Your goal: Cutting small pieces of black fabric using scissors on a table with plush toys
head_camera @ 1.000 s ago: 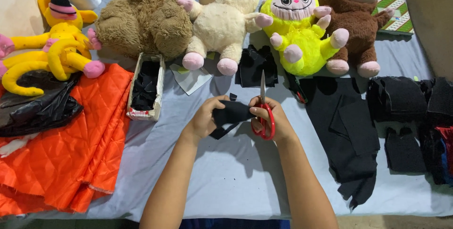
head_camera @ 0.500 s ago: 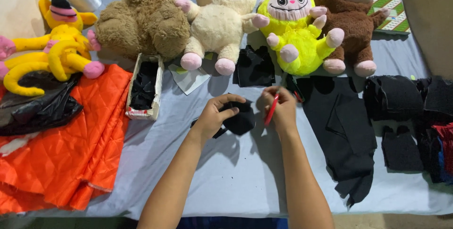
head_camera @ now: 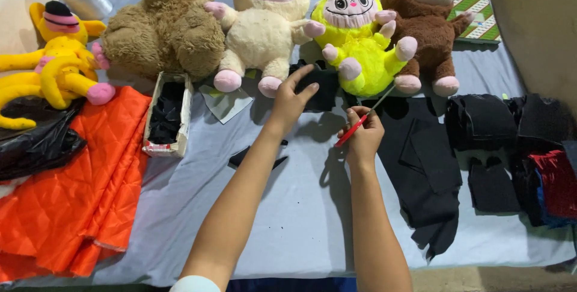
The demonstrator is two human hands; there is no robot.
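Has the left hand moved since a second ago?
Yes. The left hand has left the spot beside the scissors and reached up the table, toward the black fabric below the cream plush toy.

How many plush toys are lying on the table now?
5: yellow toy at far left, brown bear, cream toy, bright yellow toy, brown toy at right. Others may be hidden.

Blue-sheeted table (head_camera: 288, 232), plush toys (head_camera: 264, 27) (four abreast), black fabric (head_camera: 430, 172)
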